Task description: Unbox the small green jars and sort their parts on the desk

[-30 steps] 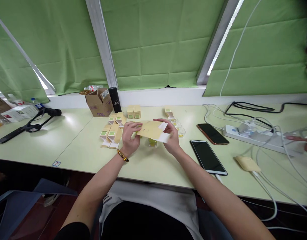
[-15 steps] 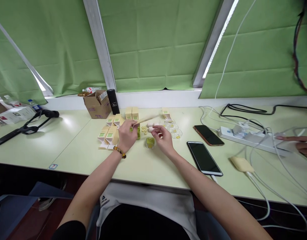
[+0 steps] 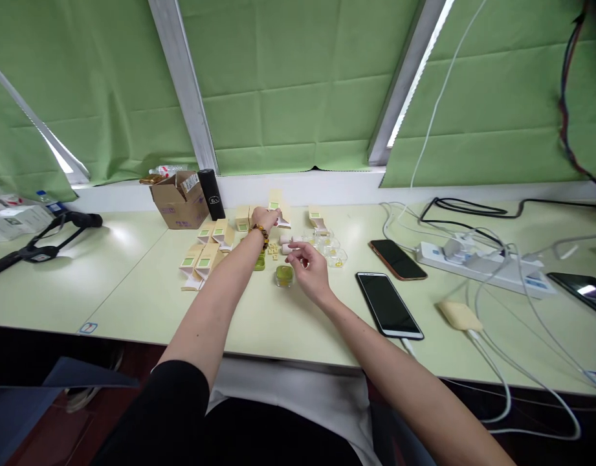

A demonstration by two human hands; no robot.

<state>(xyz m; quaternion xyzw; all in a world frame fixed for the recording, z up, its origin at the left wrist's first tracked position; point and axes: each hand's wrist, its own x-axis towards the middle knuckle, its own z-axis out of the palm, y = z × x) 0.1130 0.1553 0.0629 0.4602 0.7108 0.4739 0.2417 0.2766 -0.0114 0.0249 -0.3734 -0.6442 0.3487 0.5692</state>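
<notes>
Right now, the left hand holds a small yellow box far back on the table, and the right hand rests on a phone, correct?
Not quite. In the head view the right hand hovers beside the small green jar; the nearest phone lies apart to its right. The left hand does hold the small yellow box.

The left hand (image 3: 264, 217) covers part of the carton (image 3: 276, 202); whether the right hand (image 3: 310, 268) holds anything cannot be told.

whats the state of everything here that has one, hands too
left hand: gripping a small carton
right hand: fingers curled, grip unclear
green jar: upright on table
cardboard box: flaps open
black flask: upright
nearer phone: screen dark
power strip: plugs in
</notes>
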